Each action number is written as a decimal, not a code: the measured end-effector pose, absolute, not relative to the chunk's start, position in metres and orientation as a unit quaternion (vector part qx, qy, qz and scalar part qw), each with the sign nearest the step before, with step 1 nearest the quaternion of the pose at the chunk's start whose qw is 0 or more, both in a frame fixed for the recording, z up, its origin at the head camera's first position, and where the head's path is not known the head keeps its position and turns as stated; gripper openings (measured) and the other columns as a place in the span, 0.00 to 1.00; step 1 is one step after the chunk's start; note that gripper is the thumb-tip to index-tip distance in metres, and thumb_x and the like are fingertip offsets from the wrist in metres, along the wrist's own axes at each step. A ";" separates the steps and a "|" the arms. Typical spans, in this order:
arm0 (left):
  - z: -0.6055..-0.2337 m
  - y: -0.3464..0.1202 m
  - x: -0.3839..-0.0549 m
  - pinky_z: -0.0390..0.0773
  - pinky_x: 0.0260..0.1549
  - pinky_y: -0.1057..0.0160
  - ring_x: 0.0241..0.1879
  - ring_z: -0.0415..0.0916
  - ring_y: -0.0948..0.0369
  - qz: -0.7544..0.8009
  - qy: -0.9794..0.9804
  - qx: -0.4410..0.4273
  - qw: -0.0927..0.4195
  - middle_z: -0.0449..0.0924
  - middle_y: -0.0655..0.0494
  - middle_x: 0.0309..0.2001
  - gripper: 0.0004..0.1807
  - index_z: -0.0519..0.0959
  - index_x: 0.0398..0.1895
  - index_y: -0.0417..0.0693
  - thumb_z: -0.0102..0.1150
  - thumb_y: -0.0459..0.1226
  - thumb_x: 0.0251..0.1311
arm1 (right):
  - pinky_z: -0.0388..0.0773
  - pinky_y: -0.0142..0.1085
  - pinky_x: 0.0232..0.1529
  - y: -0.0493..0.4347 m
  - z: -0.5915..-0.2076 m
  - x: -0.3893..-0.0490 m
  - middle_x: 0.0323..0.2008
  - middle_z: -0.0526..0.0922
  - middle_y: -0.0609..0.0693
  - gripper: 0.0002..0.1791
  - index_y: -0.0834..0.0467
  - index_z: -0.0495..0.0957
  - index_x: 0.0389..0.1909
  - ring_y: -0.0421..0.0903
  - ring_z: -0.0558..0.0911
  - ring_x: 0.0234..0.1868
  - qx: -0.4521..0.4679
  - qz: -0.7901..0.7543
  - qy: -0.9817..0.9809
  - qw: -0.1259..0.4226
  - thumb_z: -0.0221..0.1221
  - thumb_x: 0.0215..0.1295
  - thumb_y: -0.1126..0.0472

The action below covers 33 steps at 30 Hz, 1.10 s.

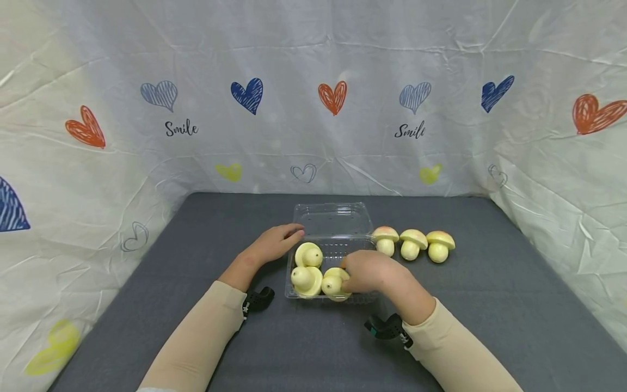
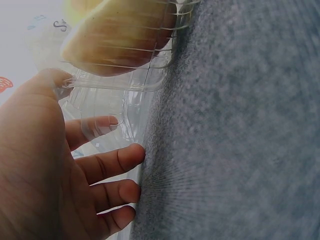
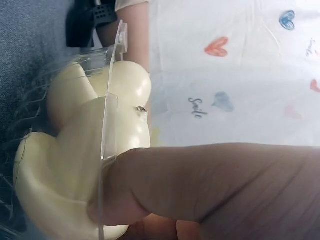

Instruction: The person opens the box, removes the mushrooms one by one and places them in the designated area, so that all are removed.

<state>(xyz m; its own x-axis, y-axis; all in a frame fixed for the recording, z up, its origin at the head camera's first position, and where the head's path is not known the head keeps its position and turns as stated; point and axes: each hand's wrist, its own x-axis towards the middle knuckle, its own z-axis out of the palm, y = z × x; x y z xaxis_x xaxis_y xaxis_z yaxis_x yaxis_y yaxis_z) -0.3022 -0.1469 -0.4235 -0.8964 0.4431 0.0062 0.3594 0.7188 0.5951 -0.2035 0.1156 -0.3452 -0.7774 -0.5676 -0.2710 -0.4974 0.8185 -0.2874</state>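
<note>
A clear plastic clamshell box (image 1: 288, 284) stands on the table with its lid (image 1: 333, 220) folded back. My left hand (image 1: 274, 243) touches the box's back left corner; in the left wrist view its fingers (image 2: 112, 162) extend loosely along the outer wall. Inside at the left are two pale yellow toy mushrooms, one at the back (image 1: 307, 255) and one in front (image 1: 306, 280). My right hand (image 1: 374, 270) reaches into the box and grips a third mushroom (image 1: 333, 284) beside them. Its thumb (image 3: 165, 182) lies against that mushroom; the other fingers are mostly hidden.
Three more mushrooms, left (image 1: 385, 239), middle (image 1: 413, 243) and right (image 1: 439, 246), stand upright in a row right of the box. Dark grey cloth covers the table (image 1: 313, 348). Behind it hangs a white curtain (image 1: 294, 49) with printed hearts.
</note>
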 end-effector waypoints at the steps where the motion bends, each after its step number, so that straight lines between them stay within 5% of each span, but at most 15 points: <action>1: -0.423 -0.147 -0.302 0.72 0.66 0.45 0.69 0.70 0.49 0.305 0.925 0.217 0.068 0.71 0.48 0.71 0.30 0.68 0.77 0.49 0.42 0.54 0.81 | 0.60 0.35 0.23 0.115 -0.346 -0.204 0.18 0.64 0.42 0.11 0.50 0.71 0.18 0.41 0.63 0.20 -0.285 -0.100 0.937 0.174 0.61 0.55 0.65; 9: -0.424 -0.147 -0.303 0.72 0.66 0.45 0.69 0.69 0.50 0.303 0.926 0.214 0.067 0.71 0.49 0.71 0.31 0.68 0.77 0.50 0.42 0.56 0.81 | 0.64 0.36 0.24 0.114 -0.346 -0.206 0.21 0.70 0.43 0.04 0.52 0.76 0.28 0.42 0.67 0.22 -0.265 -0.115 0.939 0.184 0.62 0.53 0.63; 18: -0.425 -0.147 -0.303 0.72 0.66 0.45 0.69 0.70 0.49 0.303 0.926 0.216 0.066 0.71 0.48 0.71 0.30 0.68 0.76 0.49 0.42 0.55 0.81 | 0.69 0.37 0.26 0.115 -0.347 -0.210 0.28 0.78 0.47 0.15 0.56 0.78 0.43 0.43 0.72 0.25 -0.247 -0.126 0.943 0.183 0.64 0.52 0.63; 33: -0.426 -0.147 -0.304 0.71 0.66 0.45 0.69 0.70 0.50 0.298 0.926 0.220 0.064 0.72 0.49 0.71 0.32 0.68 0.76 0.49 0.41 0.57 0.80 | 0.68 0.38 0.28 0.115 -0.349 -0.213 0.27 0.76 0.45 0.16 0.56 0.81 0.45 0.44 0.71 0.26 -0.268 -0.115 0.943 0.162 0.64 0.54 0.65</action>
<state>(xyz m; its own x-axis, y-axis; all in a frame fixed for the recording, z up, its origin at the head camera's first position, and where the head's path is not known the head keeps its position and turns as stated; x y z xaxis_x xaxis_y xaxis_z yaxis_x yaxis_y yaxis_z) -0.3043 -0.1473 -0.4264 -0.8948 0.4463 0.0136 0.3703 0.7248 0.5810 -0.2132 0.1148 -0.3494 -0.8037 -0.5427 -0.2440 -0.4685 0.8299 -0.3029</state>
